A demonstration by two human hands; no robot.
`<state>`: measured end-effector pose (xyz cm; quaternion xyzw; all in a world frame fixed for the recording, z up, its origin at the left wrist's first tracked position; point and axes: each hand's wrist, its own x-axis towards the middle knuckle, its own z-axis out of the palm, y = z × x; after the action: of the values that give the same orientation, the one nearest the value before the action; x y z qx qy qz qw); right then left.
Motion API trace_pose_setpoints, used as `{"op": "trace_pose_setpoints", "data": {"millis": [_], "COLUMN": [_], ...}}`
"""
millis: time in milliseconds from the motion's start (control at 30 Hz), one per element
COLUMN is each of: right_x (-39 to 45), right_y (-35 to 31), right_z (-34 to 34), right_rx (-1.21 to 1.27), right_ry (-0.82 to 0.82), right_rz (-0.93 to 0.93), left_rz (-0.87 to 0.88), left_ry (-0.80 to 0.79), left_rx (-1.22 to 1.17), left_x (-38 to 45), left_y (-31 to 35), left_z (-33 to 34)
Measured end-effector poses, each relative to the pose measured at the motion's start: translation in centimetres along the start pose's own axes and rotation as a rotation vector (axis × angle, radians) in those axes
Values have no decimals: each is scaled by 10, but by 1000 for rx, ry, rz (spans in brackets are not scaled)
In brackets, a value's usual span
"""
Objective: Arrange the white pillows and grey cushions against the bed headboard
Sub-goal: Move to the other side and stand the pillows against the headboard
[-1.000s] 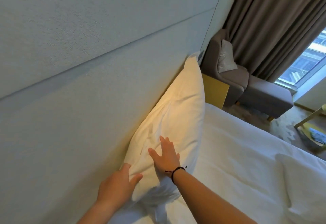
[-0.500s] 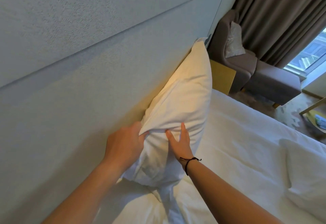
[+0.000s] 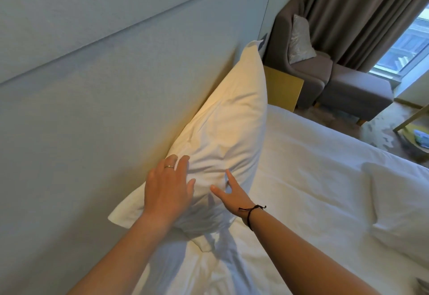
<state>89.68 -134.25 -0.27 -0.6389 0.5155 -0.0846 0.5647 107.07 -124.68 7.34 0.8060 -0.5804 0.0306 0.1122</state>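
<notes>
Both hands meet the near end of the pillow (image 3: 222, 132). The left hand (image 3: 168, 189) lies flat, fingers straight, on its upper edge by the headboard (image 3: 92, 108); the right hand (image 3: 233, 193) presses spread fingers into its front face, gripping nothing. The pillow stands on edge at the bed's (image 3: 313, 167) head, leaning on the headboard, long axis running along it away from the hands. Beyond sits an armchair (image 3: 308, 69).
</notes>
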Motion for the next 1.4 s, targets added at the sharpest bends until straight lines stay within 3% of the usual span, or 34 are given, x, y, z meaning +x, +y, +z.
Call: {"op": "trace_pose_setpoints", "data": {"millis": [200,400,533,633,767,933,1033,1100,1233,1400], "right_x": [-61,-131,-164,-168,-142,-82,-39,-16,13,17], "right_y": [63,183,266,337,425,493,525,546,583,596], "right_z": [-50,-136,-199,-246,-308,-379,-419,-440,-452,-446], "right_rx": [70,104,125,18,-309,-761,-938,-1019,-1035,-919], "right_ry": [-59,246,400,512,591,712,761,796,894,1033], "right_rz": [136,410,524,565,581,496,410,455,470,481], "left_rz": [223,379,463,514,548,621,623,609,599,606], "left_ry": [-124,-407,-510,-547,-628,-561,-469,-414,-297,-292], "left_rx": [-73,-102,-130,-122,-37,-17,-57,-66,-53,-73], "left_x": [-10,-30,-38,-42,-50,-38,-19,-16,-23,-21], "left_y": [92,195,265,318,378,435,467,477,473,475], "left_z": [29,98,165,235,345,455,500,525,558,567]}}
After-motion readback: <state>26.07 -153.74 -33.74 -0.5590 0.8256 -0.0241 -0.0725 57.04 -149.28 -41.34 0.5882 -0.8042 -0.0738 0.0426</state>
